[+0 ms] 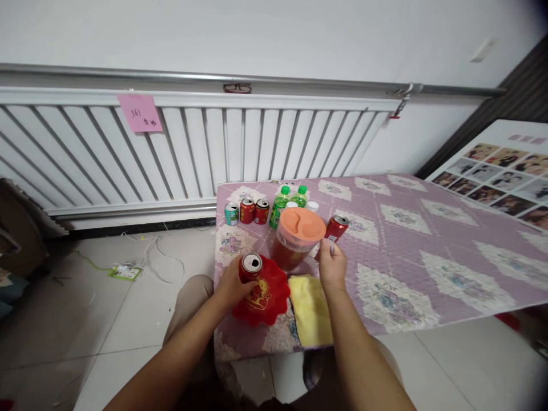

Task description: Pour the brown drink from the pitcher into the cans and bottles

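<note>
My left hand [233,284] is wrapped round an opened red can [250,265], upright at the upper left of a red scalloped tray [278,297] with a yellow print. My right hand [331,264] is closed at the right side of a clear pitcher [289,254] with an orange lid [302,226] and reddish-brown liquid inside; its handle is hidden by the fingers. Another red can [337,228] stands just beyond my right hand. A folded yellow cloth [311,311] lies to the right of the tray, beside my right forearm.
Behind the pitcher stand a teal can [232,214], two red cans [247,210] and green-capped bottles [279,206], with white caps near them. The flowered tablecloth [398,257] stretches right to a photo board [496,177]. A white radiator [192,148] runs behind.
</note>
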The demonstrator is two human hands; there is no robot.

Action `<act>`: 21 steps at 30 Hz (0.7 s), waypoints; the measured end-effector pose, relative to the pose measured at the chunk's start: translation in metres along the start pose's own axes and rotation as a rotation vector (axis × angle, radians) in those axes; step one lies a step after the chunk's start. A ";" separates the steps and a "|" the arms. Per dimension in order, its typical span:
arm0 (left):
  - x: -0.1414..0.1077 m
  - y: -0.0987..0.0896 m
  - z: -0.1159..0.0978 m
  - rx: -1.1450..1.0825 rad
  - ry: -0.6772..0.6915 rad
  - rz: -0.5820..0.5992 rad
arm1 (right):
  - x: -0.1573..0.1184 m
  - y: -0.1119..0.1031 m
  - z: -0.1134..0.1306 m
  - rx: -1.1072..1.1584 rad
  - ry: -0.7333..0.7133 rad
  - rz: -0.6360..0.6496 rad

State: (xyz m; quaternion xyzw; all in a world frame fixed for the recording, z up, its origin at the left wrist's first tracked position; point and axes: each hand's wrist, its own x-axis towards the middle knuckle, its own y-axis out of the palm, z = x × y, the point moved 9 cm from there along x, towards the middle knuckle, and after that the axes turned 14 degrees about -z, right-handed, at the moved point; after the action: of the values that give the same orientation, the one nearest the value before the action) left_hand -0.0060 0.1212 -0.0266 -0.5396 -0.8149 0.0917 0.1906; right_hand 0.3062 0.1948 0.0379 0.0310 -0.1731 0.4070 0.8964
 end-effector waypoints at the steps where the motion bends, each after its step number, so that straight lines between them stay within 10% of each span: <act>1: 0.000 0.000 0.000 0.026 -0.006 -0.004 | 0.000 0.000 0.001 0.001 0.001 0.001; 21: -0.009 0.003 -0.004 0.348 -0.014 0.112 | 0.000 0.003 -0.001 0.034 0.042 0.051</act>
State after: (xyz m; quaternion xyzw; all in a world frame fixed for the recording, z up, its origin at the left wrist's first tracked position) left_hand 0.0007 0.1139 -0.0261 -0.5422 -0.7569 0.2455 0.2699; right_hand 0.3048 0.1972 0.0367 0.0332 -0.1478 0.4330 0.8886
